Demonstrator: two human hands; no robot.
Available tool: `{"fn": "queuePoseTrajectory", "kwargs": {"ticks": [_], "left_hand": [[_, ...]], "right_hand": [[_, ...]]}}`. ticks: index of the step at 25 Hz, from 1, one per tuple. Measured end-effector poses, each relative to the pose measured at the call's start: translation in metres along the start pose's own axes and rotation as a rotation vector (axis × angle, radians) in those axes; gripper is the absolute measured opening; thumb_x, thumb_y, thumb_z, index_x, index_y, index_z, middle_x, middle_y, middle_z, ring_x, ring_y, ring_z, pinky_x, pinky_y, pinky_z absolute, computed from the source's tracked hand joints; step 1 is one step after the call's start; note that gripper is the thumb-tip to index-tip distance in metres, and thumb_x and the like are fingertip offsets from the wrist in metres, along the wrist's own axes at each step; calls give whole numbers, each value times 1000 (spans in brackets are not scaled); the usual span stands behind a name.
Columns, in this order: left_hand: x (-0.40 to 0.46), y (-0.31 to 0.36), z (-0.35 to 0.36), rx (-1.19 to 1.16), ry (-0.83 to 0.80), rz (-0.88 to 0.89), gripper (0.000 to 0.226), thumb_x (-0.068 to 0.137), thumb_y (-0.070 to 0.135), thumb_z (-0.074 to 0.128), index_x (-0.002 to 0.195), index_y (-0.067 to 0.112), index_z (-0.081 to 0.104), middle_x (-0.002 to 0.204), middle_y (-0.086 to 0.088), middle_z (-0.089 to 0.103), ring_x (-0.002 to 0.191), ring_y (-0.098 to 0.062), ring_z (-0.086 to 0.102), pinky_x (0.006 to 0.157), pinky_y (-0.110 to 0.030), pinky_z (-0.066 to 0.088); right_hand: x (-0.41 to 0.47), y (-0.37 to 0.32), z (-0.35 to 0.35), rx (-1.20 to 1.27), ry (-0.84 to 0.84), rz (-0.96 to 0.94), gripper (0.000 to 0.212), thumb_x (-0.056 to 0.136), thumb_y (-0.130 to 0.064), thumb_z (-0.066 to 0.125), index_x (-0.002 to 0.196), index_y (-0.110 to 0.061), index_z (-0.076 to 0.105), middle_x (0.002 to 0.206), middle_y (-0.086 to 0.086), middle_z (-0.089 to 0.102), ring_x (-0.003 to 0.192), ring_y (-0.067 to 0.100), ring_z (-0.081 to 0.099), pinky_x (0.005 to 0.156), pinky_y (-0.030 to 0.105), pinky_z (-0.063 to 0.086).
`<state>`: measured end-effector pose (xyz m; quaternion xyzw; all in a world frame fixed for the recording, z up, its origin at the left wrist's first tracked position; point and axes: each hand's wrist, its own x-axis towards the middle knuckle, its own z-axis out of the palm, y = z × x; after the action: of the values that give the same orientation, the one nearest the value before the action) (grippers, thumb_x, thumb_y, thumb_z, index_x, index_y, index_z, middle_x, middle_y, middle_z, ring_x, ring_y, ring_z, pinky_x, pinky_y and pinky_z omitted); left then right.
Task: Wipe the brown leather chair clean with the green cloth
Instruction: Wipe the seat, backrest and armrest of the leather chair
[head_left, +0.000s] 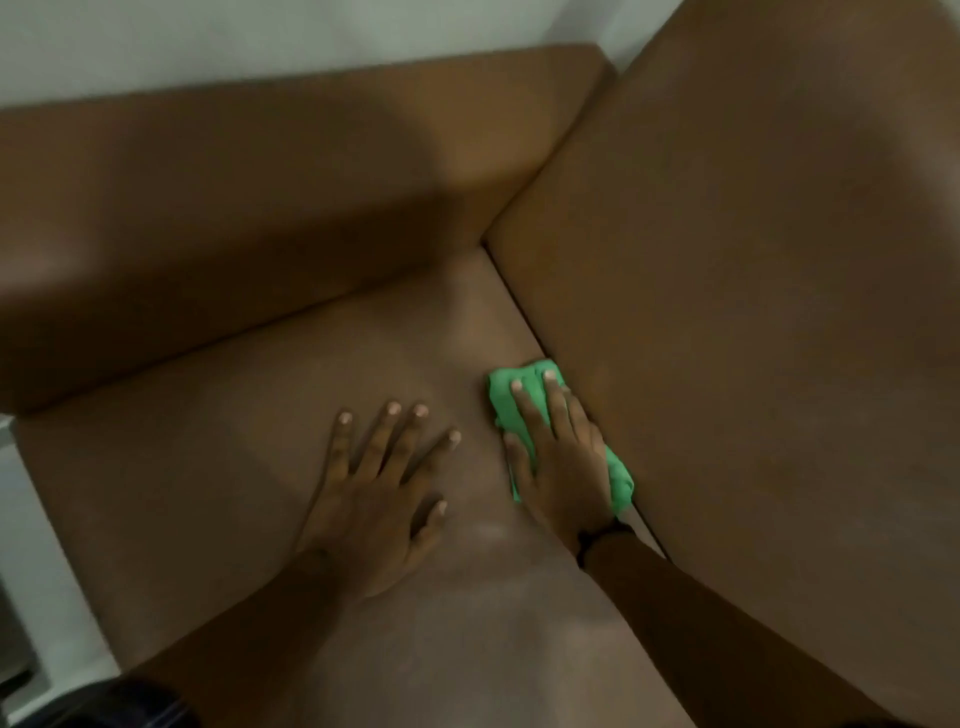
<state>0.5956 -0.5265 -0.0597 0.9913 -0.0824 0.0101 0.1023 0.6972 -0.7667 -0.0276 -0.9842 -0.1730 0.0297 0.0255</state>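
The brown leather chair (218, 441) fills the view, seen from above, with its seat in the middle, one padded side at the upper left and another at the right. The green cloth (506, 395) lies bunched on the seat against the crease below the right side. My right hand (558, 457) presses flat on the cloth with fingers stretched forward. My left hand (379, 483) rests flat on the bare seat just left of it, fingers spread, holding nothing.
A pale wall (208, 36) runs behind the chair at the top. Light floor (31, 530) shows past the seat's left edge, with a dark object (119, 706) at the bottom left corner.
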Motion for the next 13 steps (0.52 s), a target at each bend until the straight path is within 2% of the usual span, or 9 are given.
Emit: {"fn": "queuePoseTrajectory", "kwargs": {"ticks": [1,2,5,6,7,10,11,13], "left_hand": [[0,-2,2,9,-5,3,85,101,62,49,179,32,31,186,-14,28,172,-43,24,136,-77,2],[-1,-3,2,-2,-11,1,85,102,62,47,179,32,31,186,-14,28,172,-43,24,136,-77,2],[-5,3,-6,-24,-34,-14,82,103,59,48,179,31,33,185,-16,32,171,-44,27,136,-77,8],[-5,3,-8,-24,-37,-19,82,103,59,48,179,30,33,185,-16,32,171,-44,28,136,-77,10],[-6,3,-8,-18,-33,-22,83,103,59,48,180,31,31,185,-16,31,171,-44,27,135,-78,10],[-2,-1,5,28,-44,4,84,104,61,44,181,32,26,185,-16,28,171,-45,24,135,-79,5],[0,-1,7,39,-51,-5,84,104,61,42,181,31,26,185,-16,28,171,-44,25,135,-78,5],[-8,2,-1,18,-66,-56,81,105,59,41,180,29,30,185,-17,31,170,-44,29,136,-76,11]], "right_hand": [[5,-13,3,0,32,91,63,112,-53,38,172,-37,26,182,5,20,159,36,34,118,55,40],[-2,-23,6,4,27,91,63,112,-50,38,172,-37,26,181,5,22,160,36,33,118,55,40],[-76,2,4,-52,-71,-242,61,112,-48,39,172,-37,29,181,6,22,162,37,33,116,58,46],[-87,20,-3,-71,-76,-282,61,111,-49,40,171,-38,31,180,6,23,161,38,35,113,59,48],[-88,31,-7,-84,-58,-230,61,111,-50,40,170,-39,32,179,6,26,159,39,38,112,60,48],[-78,17,2,-18,-3,272,58,111,-46,37,169,-37,36,179,5,30,157,40,39,112,61,44],[-81,4,3,-12,-14,296,57,111,-43,36,168,-35,39,178,5,32,156,41,41,111,61,46],[-117,-23,0,5,-23,113,57,108,-38,39,162,-28,50,172,9,42,147,47,52,103,62,53]]}}
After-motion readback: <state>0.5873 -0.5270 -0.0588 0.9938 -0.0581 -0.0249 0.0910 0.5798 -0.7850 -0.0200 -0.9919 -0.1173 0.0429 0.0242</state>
